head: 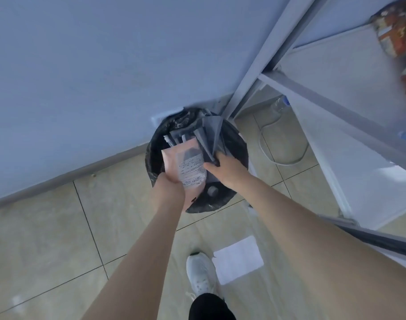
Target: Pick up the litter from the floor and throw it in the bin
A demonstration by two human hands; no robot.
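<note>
Your left hand (168,189) is clamped on a pink pouch (183,162) with a printed clear label, its long axis running up the frame over the bin (236,146) at centre. Your right hand (227,168) grips grey plastic bags (209,137) fanned upward. The black-lined bin already holds dark litter. White paper (237,259) lies on the floor (47,227), lower centre.
</note>
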